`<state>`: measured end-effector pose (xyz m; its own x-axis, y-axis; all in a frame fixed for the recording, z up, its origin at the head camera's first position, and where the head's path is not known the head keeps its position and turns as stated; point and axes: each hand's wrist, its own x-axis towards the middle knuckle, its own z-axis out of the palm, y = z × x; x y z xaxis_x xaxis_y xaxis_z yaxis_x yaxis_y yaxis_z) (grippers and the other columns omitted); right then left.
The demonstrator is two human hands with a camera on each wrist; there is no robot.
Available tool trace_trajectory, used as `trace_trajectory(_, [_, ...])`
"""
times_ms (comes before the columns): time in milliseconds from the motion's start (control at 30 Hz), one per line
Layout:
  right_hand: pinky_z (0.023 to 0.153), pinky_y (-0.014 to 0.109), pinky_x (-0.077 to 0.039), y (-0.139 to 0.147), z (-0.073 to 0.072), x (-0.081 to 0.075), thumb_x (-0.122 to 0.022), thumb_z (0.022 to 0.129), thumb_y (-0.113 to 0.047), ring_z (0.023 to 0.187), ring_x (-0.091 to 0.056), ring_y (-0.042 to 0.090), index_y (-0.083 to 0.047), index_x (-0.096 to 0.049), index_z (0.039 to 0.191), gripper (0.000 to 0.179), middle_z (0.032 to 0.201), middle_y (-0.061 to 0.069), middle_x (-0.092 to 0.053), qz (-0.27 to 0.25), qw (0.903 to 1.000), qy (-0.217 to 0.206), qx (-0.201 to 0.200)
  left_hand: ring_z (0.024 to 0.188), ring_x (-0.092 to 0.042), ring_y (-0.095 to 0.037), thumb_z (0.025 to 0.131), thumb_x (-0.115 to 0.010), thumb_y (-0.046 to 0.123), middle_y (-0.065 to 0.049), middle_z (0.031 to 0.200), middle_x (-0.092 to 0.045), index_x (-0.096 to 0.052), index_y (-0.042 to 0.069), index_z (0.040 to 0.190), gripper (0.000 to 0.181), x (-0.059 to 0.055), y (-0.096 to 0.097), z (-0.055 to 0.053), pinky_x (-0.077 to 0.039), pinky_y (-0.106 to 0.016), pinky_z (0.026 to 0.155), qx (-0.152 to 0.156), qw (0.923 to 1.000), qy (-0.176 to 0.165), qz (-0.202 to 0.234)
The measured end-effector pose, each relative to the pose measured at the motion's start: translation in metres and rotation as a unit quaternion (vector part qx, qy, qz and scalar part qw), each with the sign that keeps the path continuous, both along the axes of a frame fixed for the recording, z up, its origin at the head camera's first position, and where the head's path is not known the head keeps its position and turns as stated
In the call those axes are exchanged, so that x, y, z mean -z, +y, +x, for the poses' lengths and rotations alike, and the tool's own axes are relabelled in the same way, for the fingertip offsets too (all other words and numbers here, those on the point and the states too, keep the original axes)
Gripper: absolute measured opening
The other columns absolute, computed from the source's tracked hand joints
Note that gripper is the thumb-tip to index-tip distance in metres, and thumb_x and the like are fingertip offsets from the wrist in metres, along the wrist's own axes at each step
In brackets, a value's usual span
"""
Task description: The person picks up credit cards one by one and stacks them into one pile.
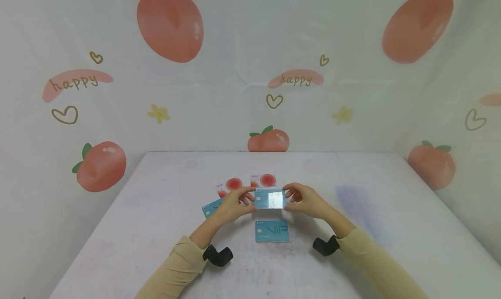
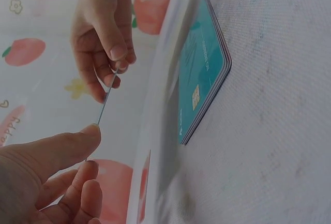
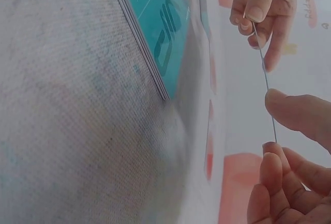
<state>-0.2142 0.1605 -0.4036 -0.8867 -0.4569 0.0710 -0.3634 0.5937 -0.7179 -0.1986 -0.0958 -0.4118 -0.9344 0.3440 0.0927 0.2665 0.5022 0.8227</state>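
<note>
While two hands are meeting above the white table [image 1: 270, 273], the left hand [image 1: 233, 205] is pinching one short edge of a teal chip card [image 1: 263, 199], and the right hand [image 1: 307, 200] is pinching the opposite one, each with thumb and fingertips. The card is hanging clear of the tabletop, its face catching a bright glare. Nearer the person, a stack of teal VIP cards [image 1: 272, 231] is lying flat. Beyond the hands, two fruit-printed cards [image 1: 234, 184] [image 1: 268, 180] are lying side by side, and a separate teal card [image 1: 210, 208] is showing partly behind the left hand; whether the hand is touching it, one cannot tell. The step in hand seems to be handling a single card, perhaps showing or inspecting it. A next move would probably be calling for keeping it level, then releasing both pinches evenly wherever it is being laid down.
</note>
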Motion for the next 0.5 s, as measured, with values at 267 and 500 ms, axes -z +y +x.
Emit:
trace_trajectory(267, [0.080, 0.032, -0.051, 0.0018, 0.0025, 0.0004, -0.076, 0.077, -0.016, 0.083, -0.055, 0.015, -0.001, -0.055, 0.118, 0.049, 0.096, 0.009, -0.061, -0.004, 1.0000, 0.001, -0.005, 0.084, -0.058, -0.016, 0.077, -0.074, 0.015, -0.007, 0.097, -0.066, -0.054, 0.003, 0.128, 0.056, 0.0016, -0.0002, 0.0004, -0.044, -0.022, 0.069, 0.011, 0.9999, 0.006, 0.004])
trace_trajectory(500, [0.079, 0.029, -0.050, 0.0035, 0.0057, -0.0004, -0.075, 0.077, -0.016, 0.082, -0.055, 0.014, 0.000, -0.055, 0.118, 0.048, 0.095, 0.009, -0.061, -0.006, 0.9999, 0.005, -0.012, 0.084, -0.057, -0.015, 0.078, -0.074, 0.015, -0.006, 0.096, -0.066, -0.054, 0.004, 0.128, 0.054, 0.0029, 0.0003, 0.0013, -0.043, -0.025, 0.074, 0.011, 0.9999, -0.003, 0.003])
